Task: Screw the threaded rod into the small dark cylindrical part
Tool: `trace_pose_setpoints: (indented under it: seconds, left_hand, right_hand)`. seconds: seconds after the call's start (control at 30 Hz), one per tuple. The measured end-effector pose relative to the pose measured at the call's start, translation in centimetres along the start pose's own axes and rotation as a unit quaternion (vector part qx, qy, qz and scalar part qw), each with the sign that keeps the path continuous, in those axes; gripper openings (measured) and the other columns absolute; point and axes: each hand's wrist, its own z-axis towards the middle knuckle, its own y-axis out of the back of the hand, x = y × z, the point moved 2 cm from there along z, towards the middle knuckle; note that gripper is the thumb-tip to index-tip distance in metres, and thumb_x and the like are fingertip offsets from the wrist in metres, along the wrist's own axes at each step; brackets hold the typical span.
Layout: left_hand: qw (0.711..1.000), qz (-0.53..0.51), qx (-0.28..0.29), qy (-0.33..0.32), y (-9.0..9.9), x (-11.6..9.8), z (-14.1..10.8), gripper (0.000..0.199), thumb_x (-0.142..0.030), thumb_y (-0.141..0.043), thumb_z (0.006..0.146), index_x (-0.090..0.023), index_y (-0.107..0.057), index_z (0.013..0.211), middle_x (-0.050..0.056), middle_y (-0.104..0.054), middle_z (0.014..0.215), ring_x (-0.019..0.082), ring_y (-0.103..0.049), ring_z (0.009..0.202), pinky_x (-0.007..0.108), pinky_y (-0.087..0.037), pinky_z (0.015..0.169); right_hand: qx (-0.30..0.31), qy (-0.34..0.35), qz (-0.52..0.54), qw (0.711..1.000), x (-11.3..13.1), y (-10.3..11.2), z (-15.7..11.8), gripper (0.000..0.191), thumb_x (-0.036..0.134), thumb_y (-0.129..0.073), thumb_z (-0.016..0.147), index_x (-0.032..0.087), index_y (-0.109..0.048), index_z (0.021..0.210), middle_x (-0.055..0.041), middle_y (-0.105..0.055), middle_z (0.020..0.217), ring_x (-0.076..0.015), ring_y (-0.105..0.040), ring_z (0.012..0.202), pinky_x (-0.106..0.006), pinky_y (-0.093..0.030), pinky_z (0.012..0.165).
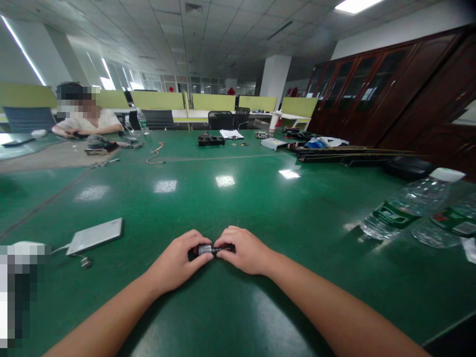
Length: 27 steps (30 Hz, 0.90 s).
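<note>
Just above the green table (208, 208), my two hands meet at a small silver and black cylindrical part (205, 249). It lies level, pointing left to right. My left hand (180, 258) is closed round the wider silver body, thumb in front and fingers behind. My right hand (243, 250) pinches a thinner dark end (227, 249) that lines up with the silver body. Whether the two ends are one piece I cannot tell. My fingers hide much of both.
A white power bank (95, 236) with a cable lies at left. Plastic water bottles (407, 208) stand at right. Farther back are a black tray (211, 140), a grey box (274, 144) and a loose cable (154, 153). Another person (89, 119) sits at the far left.
</note>
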Motion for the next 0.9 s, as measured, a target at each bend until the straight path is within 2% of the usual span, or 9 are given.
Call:
trace_pose_setpoints:
  seconds: [0.23,0.9]
  left_hand:
    - [1.0,0.007,0.002,0.003,-0.15,-0.03,0.04,0.021,-0.031,-0.065,0.087,-0.022,-0.068,0.106,0.004,-0.066,0.095,0.02,-0.062,0.087,0.03,-0.048,0.079]
    - [1.0,0.002,0.0,0.015,-0.14,-0.38,-0.1,0.02,-0.03,-0.065,0.087,-0.024,-0.07,0.105,0.003,-0.066,0.095,0.02,-0.062,0.088,0.031,-0.049,0.08]
  right_hand:
    - [0.004,0.01,-0.003,1.0,0.35,0.0,-0.08,0.016,0.02,-0.064,0.087,0.019,-0.071,0.101,-0.0056,-0.07,0.093,-0.0185,-0.058,0.092,-0.031,-0.045,0.084]
    - [0.004,0.015,-0.032,0.999,-0.05,0.43,-0.16,0.013,0.018,-0.067,0.08,0.019,-0.071,0.092,-0.0033,-0.068,0.082,-0.0178,-0.057,0.082,-0.03,-0.043,0.078]
